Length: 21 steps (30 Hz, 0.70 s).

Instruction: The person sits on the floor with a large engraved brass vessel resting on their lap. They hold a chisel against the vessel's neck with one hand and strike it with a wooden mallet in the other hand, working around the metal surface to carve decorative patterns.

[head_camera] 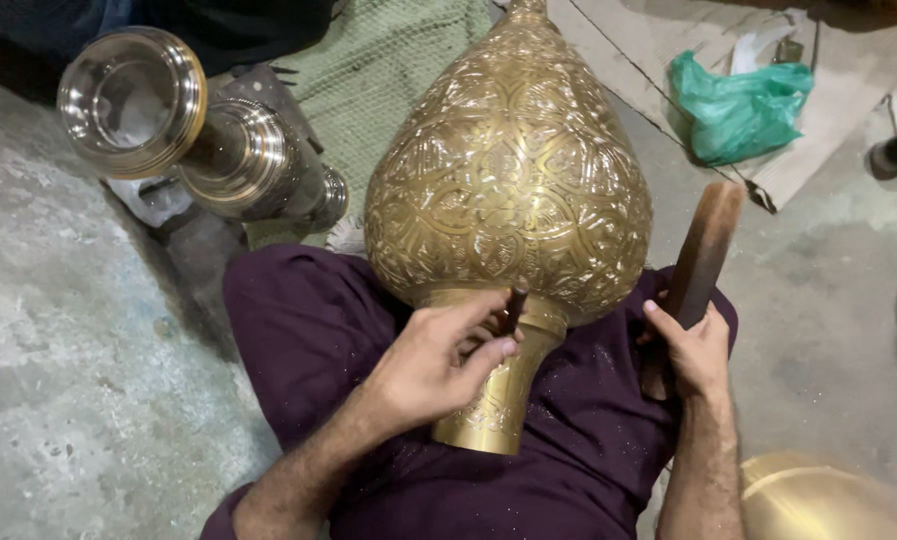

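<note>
Left hand (pixel 439 365) — fingers curled closed around a small dark chisel-like tool (pixel 515 308), whose tip meets the collar where the bulb of the brass vessel (pixel 509 190) joins its neck. Right hand (pixel 691 350) — wrapped firmly around the lower end of a long wooden mallet (pixel 704 255), which stands tilted upward just beside the right flank of the vessel, apart from the tool. The vessel, teardrop-shaped and covered in engraved floral relief, lies across the person's lap on dark purple cloth (pixel 319 340), its narrow neck pointing toward the body and its tip pointing away. Beyond the lap, at upper left, a polished flared metal stand (pixel 159 115) lies on its side beside a green woven mat (pixel 379 70). At upper right, a crumpled green plastic bag (pixel 734 105) rests on flattened cardboard (pixel 649 50). Grey concrete floor (pixel 59 330) surrounds the scene; a rounded brass piece (pixel 819 500) shows at lower right.
</note>
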Each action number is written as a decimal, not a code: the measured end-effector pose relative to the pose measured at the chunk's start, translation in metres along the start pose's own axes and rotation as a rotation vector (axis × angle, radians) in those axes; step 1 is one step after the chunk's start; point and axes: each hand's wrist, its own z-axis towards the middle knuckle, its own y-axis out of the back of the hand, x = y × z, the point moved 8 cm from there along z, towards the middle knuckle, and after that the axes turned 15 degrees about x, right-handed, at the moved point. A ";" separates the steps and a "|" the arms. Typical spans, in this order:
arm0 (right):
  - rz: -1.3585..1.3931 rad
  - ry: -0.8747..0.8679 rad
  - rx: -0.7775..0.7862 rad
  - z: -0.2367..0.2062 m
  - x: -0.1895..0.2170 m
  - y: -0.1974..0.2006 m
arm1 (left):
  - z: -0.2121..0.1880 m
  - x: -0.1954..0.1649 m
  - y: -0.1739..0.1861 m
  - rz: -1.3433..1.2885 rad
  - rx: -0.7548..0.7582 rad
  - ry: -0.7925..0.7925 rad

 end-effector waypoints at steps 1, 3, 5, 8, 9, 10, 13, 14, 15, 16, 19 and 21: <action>-0.006 -0.005 -0.002 -0.001 -0.001 0.001 | 0.000 0.001 0.000 -0.016 0.001 0.022; 0.042 0.027 0.020 -0.001 0.000 0.003 | -0.001 0.005 0.002 -0.042 0.003 0.057; 0.078 0.048 0.038 -0.001 -0.001 0.005 | -0.004 0.005 0.003 -0.036 -0.004 0.060; 0.087 0.056 0.045 0.000 -0.004 0.009 | -0.002 0.008 -0.005 -0.029 0.016 0.085; 0.072 0.054 0.043 -0.001 -0.006 0.011 | 0.000 0.009 -0.009 -0.025 0.025 0.096; 0.057 0.051 0.044 -0.001 -0.007 0.012 | 0.003 0.010 -0.014 -0.036 0.041 0.107; 0.020 0.041 0.014 -0.006 -0.011 0.020 | 0.012 0.011 -0.026 0.007 0.091 0.149; 0.011 0.069 0.045 -0.008 -0.011 0.020 | 0.015 0.011 -0.027 0.069 0.108 0.162; 0.001 0.097 0.077 -0.011 -0.008 0.020 | 0.018 0.011 -0.028 0.130 0.126 0.175; -0.008 0.123 0.108 -0.015 -0.004 0.020 | 0.021 0.009 -0.029 0.160 0.138 0.165; -0.093 0.222 0.174 -0.024 0.013 0.014 | 0.024 0.005 -0.031 0.234 0.151 0.143; -0.303 0.231 0.199 -0.028 0.028 0.009 | 0.025 0.001 -0.032 0.269 0.128 0.131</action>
